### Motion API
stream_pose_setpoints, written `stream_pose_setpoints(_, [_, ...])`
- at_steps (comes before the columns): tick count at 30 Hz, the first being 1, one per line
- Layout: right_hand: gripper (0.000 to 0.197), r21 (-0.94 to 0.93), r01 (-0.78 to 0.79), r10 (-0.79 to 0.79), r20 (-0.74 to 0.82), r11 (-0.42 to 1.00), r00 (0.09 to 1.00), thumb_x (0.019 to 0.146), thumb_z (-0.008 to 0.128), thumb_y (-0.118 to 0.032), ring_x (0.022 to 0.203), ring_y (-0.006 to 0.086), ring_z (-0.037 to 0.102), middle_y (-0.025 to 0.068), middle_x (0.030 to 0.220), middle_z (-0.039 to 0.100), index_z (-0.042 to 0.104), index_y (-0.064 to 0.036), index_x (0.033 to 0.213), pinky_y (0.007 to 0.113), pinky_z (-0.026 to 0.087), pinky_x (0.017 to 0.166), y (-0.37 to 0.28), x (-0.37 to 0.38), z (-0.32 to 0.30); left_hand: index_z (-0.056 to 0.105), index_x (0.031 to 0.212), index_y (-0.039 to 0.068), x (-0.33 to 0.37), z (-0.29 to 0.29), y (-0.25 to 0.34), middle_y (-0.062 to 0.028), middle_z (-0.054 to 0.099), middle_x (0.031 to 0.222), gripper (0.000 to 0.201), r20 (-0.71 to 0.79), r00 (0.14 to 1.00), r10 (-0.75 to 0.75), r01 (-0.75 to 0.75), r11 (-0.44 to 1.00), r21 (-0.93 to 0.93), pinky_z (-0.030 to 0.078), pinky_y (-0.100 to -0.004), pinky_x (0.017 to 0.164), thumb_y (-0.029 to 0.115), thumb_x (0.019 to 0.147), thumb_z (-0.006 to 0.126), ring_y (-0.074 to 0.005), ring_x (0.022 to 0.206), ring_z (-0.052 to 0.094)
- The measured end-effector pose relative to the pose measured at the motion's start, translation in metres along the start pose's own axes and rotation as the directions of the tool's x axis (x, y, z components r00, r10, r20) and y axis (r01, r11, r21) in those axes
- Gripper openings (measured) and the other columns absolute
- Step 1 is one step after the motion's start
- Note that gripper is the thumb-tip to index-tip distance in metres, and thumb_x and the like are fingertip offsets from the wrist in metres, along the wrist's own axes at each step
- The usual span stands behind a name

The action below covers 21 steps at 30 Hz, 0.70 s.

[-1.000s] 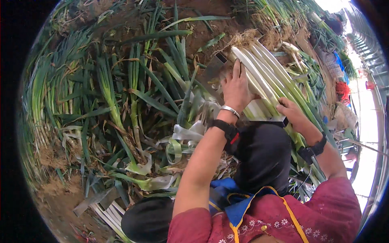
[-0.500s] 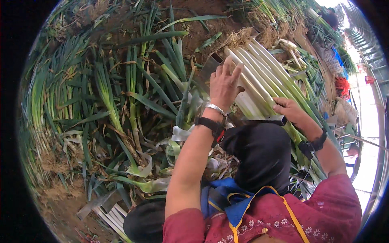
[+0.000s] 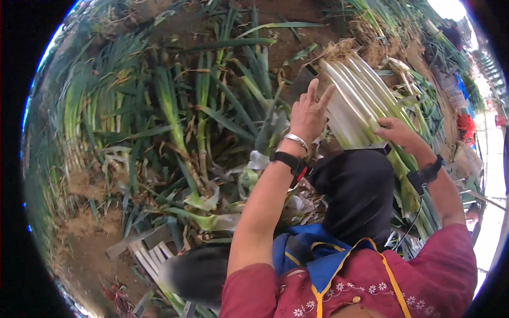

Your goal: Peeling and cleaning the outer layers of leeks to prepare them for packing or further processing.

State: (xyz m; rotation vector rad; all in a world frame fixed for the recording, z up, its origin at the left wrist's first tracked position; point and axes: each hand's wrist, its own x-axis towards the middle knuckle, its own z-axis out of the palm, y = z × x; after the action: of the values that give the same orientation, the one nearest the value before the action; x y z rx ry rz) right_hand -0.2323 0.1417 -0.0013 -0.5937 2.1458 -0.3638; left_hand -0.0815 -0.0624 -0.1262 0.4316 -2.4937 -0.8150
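Observation:
A row of thick green onions [image 3: 360, 87] lies side by side in front of me at the right, white ends with roots pointing away. My left hand [image 3: 309, 114] is open at the row's left edge, two fingers stretched out and apart. Nothing shows in it; whether its fingertips touch the outermost stalk I cannot tell. My right hand [image 3: 397, 133] is closed on a green onion stalk at the lower part of the row, where white turns green. A metal plate [image 3: 303, 79] stands at the far left end of the row, and a metal edge [image 3: 366, 147] crosses under it near my knee.
Loose green onions [image 3: 169, 106] with long leaves cover the ground at the left. Peeled skins [image 3: 246, 180] lie near my knees. Another few white stalks [image 3: 148, 259] rest by a metal piece at lower left. More rooted bundles [image 3: 371, 26] lie at the far right, near red netting [image 3: 466, 127].
The view has swung, so the scene sits farther right. My left hand's fingers have spread and drawn off the stalk ends. My right hand stays at the row's lower part.

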Motion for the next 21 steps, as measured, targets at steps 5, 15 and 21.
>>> stream_pose_setpoints(5, [0.049, -0.202, 0.198, -0.23, -0.147, 0.959, 0.962, 0.082, 0.064, -0.023, 0.102, 0.0221, 0.056, 0.0134, 0.112, 0.057, 0.051, 0.0031, 0.121, 0.034, 0.044, 0.089, 0.012, -0.014, -0.015, 0.05, 0.125, 0.01, -0.053, -0.03, -0.026, -0.0173, 0.04, 0.132, 0.062, 0.05, 0.986, -0.156, 0.159, 0.985, -0.061, 0.046, -0.041, 0.088, 0.014, 0.068, 0.072, -0.036, 0.108, 0.051])
stream_pose_setpoints(15, [0.036, -0.055, 0.793, -0.795, -0.04, 0.607, 0.606, 0.081, 0.06, -0.006, 0.09, 0.017, 0.06, 0.0101, 0.1, 0.06, 0.057, -0.0045, 0.117, 0.03, 0.048, 0.077, -0.151, -0.11, 0.05, 0.055, 0.114, 0.003, -0.232, -0.074, -0.177, -0.0191, 0.055, 0.118, 0.043, -0.153, 0.482, -0.863, 0.876, 0.472, 0.099, 0.044, -0.0451, 0.089, 0.018, 0.075, 0.064, -0.037, 0.107, 0.054])
stream_pose_setpoints(21, [0.034, 0.151, 0.92, -0.93, 0.125, 0.361, 0.344, 0.08, 0.062, -0.006, 0.085, 0.0222, 0.061, 0.009, 0.092, 0.062, 0.059, -0.0031, 0.114, 0.033, 0.047, 0.076, -0.198, -0.094, 0.147, 0.053, 0.108, 0.0, -0.247, -0.069, -0.193, -0.0211, 0.059, 0.108, 0.038, -0.107, 0.436, -0.894, 0.883, 0.401, 0.243, 0.048, -0.0485, 0.083, 0.019, 0.076, 0.061, -0.0412, 0.097, 0.058])
